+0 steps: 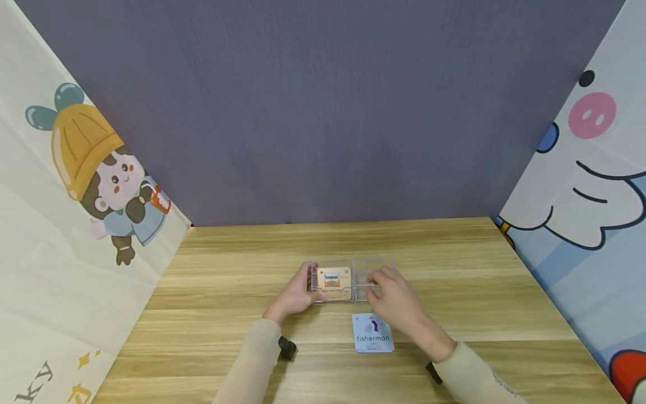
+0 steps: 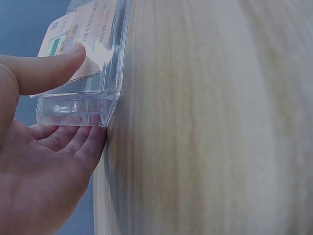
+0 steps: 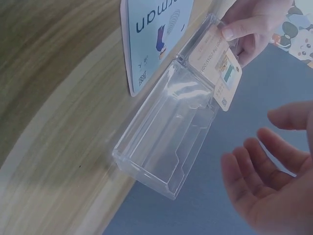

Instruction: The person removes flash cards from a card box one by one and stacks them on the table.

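Lying on the wood-grain desk (image 1: pixel 212 314), the blue "fisherman" card (image 1: pixel 373 333) sits near the front side of the clear plastic card holder (image 3: pixel 156 142), between the two forearms. A dark grey-purple partition (image 1: pixel 323 112) stands behind the desk, with a cartoon-printed sheet on either side. The right hand (image 1: pixel 396 297) hides part of the holder's right-hand compartment in the head view.

From above, that hand seems to meet the holder; the right wrist view shows a gap between them, its fingers loosely bent and holding nothing. The left wrist view brings out the word "classroom" on the peach card (image 1: pixel 333 278), too small to read from above, and the fingers tucked against the holder's end.

The holder rests on the desk between the hands, the peach card in its left-hand compartment. The left hand (image 1: pixel 296 293) grips that end, thumb over the card's face.
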The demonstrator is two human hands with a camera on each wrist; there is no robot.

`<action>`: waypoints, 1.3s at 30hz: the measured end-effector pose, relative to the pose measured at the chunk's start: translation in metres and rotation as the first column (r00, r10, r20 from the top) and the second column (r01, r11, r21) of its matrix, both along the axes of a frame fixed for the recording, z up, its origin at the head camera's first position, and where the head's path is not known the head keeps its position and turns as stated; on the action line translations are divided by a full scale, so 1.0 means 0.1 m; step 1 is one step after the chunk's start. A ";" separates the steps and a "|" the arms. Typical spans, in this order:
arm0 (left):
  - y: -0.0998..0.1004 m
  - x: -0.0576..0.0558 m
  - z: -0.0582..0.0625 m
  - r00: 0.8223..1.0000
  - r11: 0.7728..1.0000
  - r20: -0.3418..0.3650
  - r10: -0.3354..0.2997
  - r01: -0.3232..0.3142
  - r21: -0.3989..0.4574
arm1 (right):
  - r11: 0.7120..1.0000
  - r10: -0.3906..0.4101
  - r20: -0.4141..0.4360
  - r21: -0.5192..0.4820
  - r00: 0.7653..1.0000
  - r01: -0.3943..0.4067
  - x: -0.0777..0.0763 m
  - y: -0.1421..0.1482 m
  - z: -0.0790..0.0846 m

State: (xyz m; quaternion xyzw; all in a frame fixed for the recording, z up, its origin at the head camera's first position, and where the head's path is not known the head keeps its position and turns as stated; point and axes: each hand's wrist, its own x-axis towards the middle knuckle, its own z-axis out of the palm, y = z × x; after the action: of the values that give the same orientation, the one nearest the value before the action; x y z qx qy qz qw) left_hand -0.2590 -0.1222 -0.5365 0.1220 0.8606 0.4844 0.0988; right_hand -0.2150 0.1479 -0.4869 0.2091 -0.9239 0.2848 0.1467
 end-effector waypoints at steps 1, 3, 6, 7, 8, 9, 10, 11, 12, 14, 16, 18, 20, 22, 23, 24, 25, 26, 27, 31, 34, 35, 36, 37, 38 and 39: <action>0.00 0.00 0.00 1.000 1.000 -0.002 -0.002 0.002 0.003 | 1.000 0.003 -0.016 0.004 1.000 -0.003 -0.01 0.00 0.00; 0.00 0.00 -0.01 1.000 1.000 -0.006 -0.006 0.006 0.010 | 1.000 0.008 -0.040 0.010 0.999 -0.008 -0.02 -0.01 -0.01; 0.00 -0.01 -0.01 1.000 1.000 -0.007 -0.008 0.008 0.018 | 1.000 0.004 -0.052 0.016 0.999 -0.003 -0.03 -0.02 -0.01; 0.00 -0.01 -0.01 1.000 1.000 -0.008 -0.009 0.009 0.019 | 1.000 0.003 -0.051 0.017 0.999 -0.002 -0.03 -0.03 0.00; 0.00 -0.01 -0.01 1.000 1.000 -0.008 -0.009 0.009 0.019 | 1.000 0.000 -0.046 0.016 0.999 0.001 -0.03 -0.03 0.00; 0.00 -0.01 -0.01 1.000 1.000 -0.009 -0.009 0.009 0.020 | 1.000 -0.001 -0.041 0.017 0.999 0.002 -0.04 -0.04 0.01; 0.00 -0.01 -0.01 1.000 1.000 -0.009 -0.009 0.009 0.019 | 1.000 -0.002 -0.034 0.018 0.999 0.003 -0.04 -0.04 0.01; 0.00 -0.01 -0.01 1.000 1.000 -0.010 -0.009 0.009 0.018 | 1.000 -0.003 -0.028 0.019 1.000 0.003 -0.04 -0.04 0.02; 0.00 -0.01 -0.01 1.000 1.000 -0.010 -0.009 0.009 0.018 | 1.000 -0.001 -0.022 0.020 1.000 0.002 -0.04 -0.05 0.03; 0.00 -0.01 -0.01 1.000 1.000 -0.009 -0.006 0.006 0.016 | 1.000 0.001 -0.018 0.021 1.000 0.000 -0.05 -0.06 0.04; 0.01 -0.01 -0.01 1.000 1.000 -0.011 -0.004 0.004 0.014 | 1.000 0.004 -0.021 0.017 1.000 -0.004 -0.06 -0.06 0.04; 0.01 -0.01 0.00 1.000 1.000 -0.016 -0.002 0.002 0.012 | 1.000 0.007 -0.031 0.012 0.999 -0.007 -0.07 -0.07 0.04; 0.01 -0.01 0.00 1.000 1.000 -0.022 -0.001 0.001 0.010 | 1.000 0.009 -0.044 0.007 0.999 -0.009 -0.08 -0.08 0.04; 0.01 -0.01 0.00 1.000 1.000 -0.025 -0.002 0.002 0.007 | 1.000 0.012 -0.054 0.005 0.998 -0.011 -0.10 -0.09 0.03; 0.01 -0.01 0.00 1.000 1.000 -0.026 -0.001 0.001 0.007 | 1.000 0.011 -0.057 0.005 0.998 -0.011 -0.10 -0.09 0.03; 0.01 -0.01 0.00 1.000 1.000 -0.024 -0.001 0.001 0.007 | 1.000 0.011 -0.059 0.005 0.998 -0.011 -0.10 -0.09 0.03; 0.01 -0.01 0.00 1.000 1.000 -0.021 0.000 0.000 0.006 | 1.000 0.011 -0.060 0.005 0.998 -0.011 -0.11 -0.10 0.03; 0.01 -0.01 0.00 1.000 1.000 -0.018 0.002 -0.002 0.004 | 1.000 0.012 -0.061 0.006 0.998 -0.011 -0.12 -0.10 0.03; 0.01 -0.01 0.00 1.000 1.000 -0.017 0.002 -0.002 0.003 | 1.000 0.012 -0.065 0.006 0.998 -0.011 -0.12 -0.10 0.03; 0.01 -0.02 0.00 1.000 1.000 -0.010 0.007 -0.007 -0.010 | 1.000 0.011 -0.073 0.008 0.997 -0.010 -0.13 -0.12 0.03; 0.02 -0.02 0.00 1.000 1.000 -0.011 0.010 -0.010 -0.013 | 1.000 0.012 -0.076 0.004 0.997 -0.012 -0.15 -0.13 0.03; 0.02 -0.02 0.00 1.000 1.000 -0.011 0.010 -0.010 -0.012 | 1.000 0.014 -0.077 0.001 0.997 -0.014 -0.16 -0.14 0.03; 0.01 -0.02 0.00 1.000 1.000 -0.012 0.009 -0.009 -0.009 | 1.000 0.015 -0.081 -0.004 0.997 -0.016 -0.17 -0.15 0.03; 0.01 -0.02 0.00 1.000 1.000 -0.014 0.008 -0.009 -0.006 | 1.000 0.017 -0.084 -0.008 0.996 -0.018 -0.18 -0.15 0.03; 0.01 -0.02 0.00 1.000 1.000 -0.015 0.007 -0.007 -0.002 | 1.000 0.020 -0.086 -0.012 0.996 -0.021 -0.18 -0.16 0.03; 0.01 -0.02 0.00 1.000 1.000 -0.016 0.005 -0.005 0.000 | 1.000 0.022 -0.091 -0.016 0.996 -0.024 -0.19 -0.16 0.03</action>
State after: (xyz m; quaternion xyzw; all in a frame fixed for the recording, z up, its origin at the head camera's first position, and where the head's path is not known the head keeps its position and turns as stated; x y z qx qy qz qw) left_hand -0.2608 -0.1210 -0.5363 0.1238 0.8616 0.4838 0.0906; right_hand -0.2338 0.1316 -0.4839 0.2312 -0.9113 0.2846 0.1873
